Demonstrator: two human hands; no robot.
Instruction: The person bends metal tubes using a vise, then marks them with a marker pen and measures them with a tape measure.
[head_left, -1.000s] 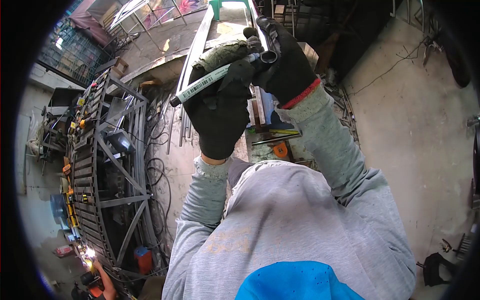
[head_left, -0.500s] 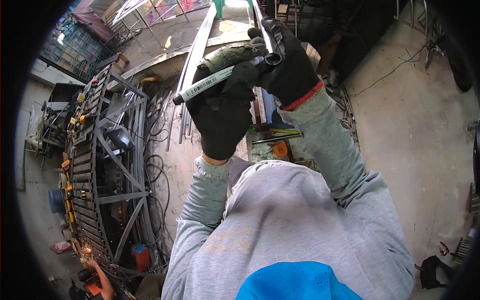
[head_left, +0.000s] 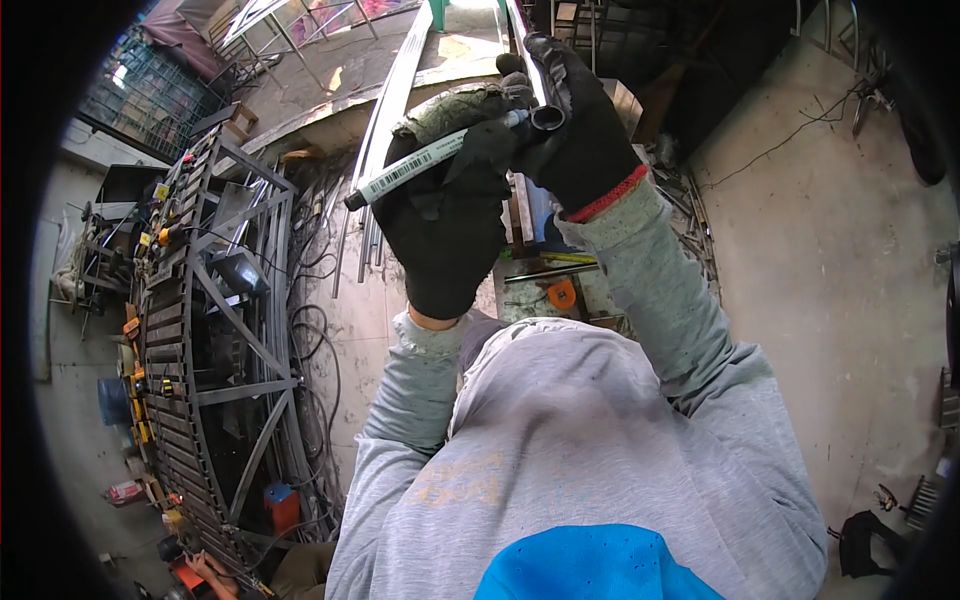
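My left hand (head_left: pixel 445 220), in a worn black work glove, is closed around a white marker pen (head_left: pixel 415 172) with a barcode label and a dark end. The pen slants up to the right, and its tip is right at the rim of a round metal tube (head_left: pixel 535 75). The open end of this tube faces me. My right hand (head_left: pixel 590 135), in a black glove with a red cuff edge, is wrapped round the tube from the right. Fingers of both hands come close together beside the tube's end.
Beneath my hands lies an orange tape measure (head_left: pixel 561 294). Long metal bars (head_left: pixel 400 90) extend away on the left. A slatted metal rack (head_left: pixel 185 340) with tools stands further left, cables (head_left: pixel 320 350) beside it. A co-worker's hand (head_left: pixel 205 568) is at the lower left.
My hands, the marker pen and the tube stay almost where they were. At the lower left, the co-worker's hand has moved down and the sparks there have stopped.
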